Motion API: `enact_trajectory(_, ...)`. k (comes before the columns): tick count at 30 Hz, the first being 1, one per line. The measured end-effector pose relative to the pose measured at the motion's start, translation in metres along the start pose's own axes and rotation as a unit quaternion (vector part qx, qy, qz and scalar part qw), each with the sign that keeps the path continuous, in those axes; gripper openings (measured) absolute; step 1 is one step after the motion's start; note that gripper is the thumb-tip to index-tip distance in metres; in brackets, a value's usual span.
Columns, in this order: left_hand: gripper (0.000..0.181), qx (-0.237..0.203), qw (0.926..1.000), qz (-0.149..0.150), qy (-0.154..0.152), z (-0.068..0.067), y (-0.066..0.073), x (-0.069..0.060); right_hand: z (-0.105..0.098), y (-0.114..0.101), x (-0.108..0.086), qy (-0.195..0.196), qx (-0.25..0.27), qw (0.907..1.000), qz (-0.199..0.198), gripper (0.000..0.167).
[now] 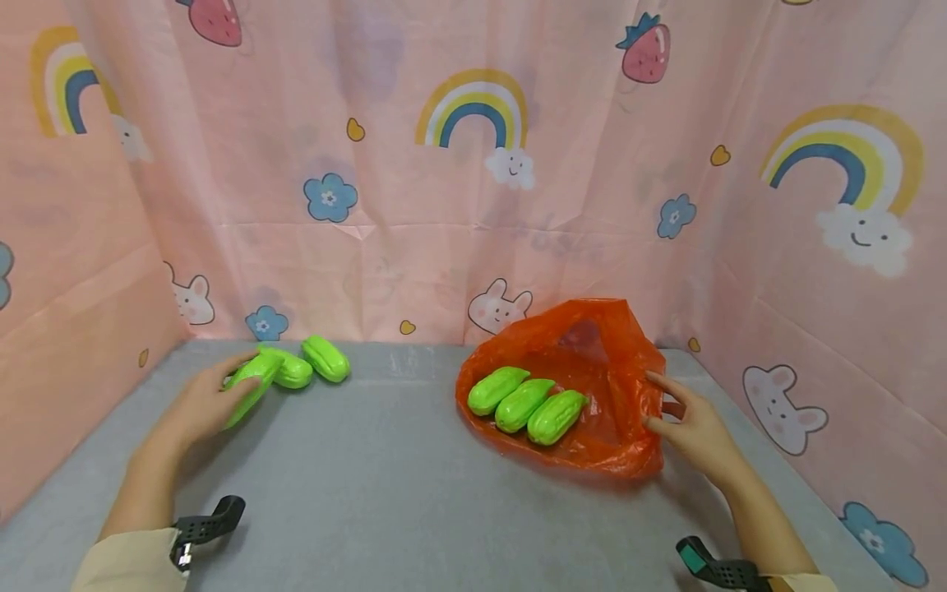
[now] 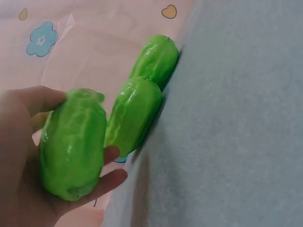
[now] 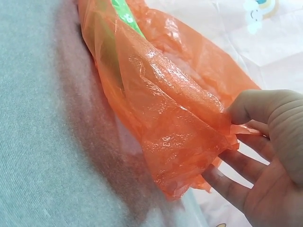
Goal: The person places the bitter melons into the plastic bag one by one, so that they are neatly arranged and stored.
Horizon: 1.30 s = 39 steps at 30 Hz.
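My left hand grips a green vegetable at the left of the table; in the left wrist view the fingers and thumb curl round this vegetable. Just beyond it lie two more green vegetables, close together. At the right, a red-orange plastic bag lies with its mouth spread, and three green vegetables rest side by side in it. My right hand pinches the bag's right edge; the right wrist view shows thumb and fingers on the film.
A grey cloth covers the table. Pink printed curtains stand along the back and both sides, close behind the loose vegetables and the bag.
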<state>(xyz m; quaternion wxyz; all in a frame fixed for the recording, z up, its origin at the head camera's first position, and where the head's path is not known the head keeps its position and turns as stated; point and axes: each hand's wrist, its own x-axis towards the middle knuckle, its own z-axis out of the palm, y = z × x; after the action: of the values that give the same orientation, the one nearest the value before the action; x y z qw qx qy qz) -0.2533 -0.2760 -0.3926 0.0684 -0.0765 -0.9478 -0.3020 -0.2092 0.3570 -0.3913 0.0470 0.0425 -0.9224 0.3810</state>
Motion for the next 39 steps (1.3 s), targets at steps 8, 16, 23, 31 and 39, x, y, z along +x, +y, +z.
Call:
enact_trajectory(8, 0.054, -0.08, 0.9967, 0.009, -0.003, 0.006, 0.009, 0.001, 0.0, 0.0, 0.0, -0.002, -0.002, 1.0, 0.0, 0.071)
enact_trajectory(16, 0.068, -0.117, 0.9924, 0.018, 0.032, 0.014, 0.018, 0.005, -0.001, 0.001, -0.003, 0.004, -0.007, 0.9999, -0.009, 0.07)
enact_trajectory(23, 0.06, -0.107, 0.9911, 0.045, 0.066, 0.016, 0.025, 0.006, 0.0, -0.002, -0.003, 0.0, 0.007, 0.9998, -0.017, 0.07)
enact_trajectory(31, 0.051, -0.092, 0.9884, 0.086, 0.085, 0.026, 0.049, 0.011, -0.001, -0.005, -0.002, -0.005, 0.016, 0.9998, -0.002, 0.071)
enact_trajectory(39, 0.046, -0.149, 0.9813, 0.102, 0.068, 0.037, 0.083, 0.013, 0.0, -0.007, -0.003, 0.0, 0.007, 1.0, -0.004, 0.071)
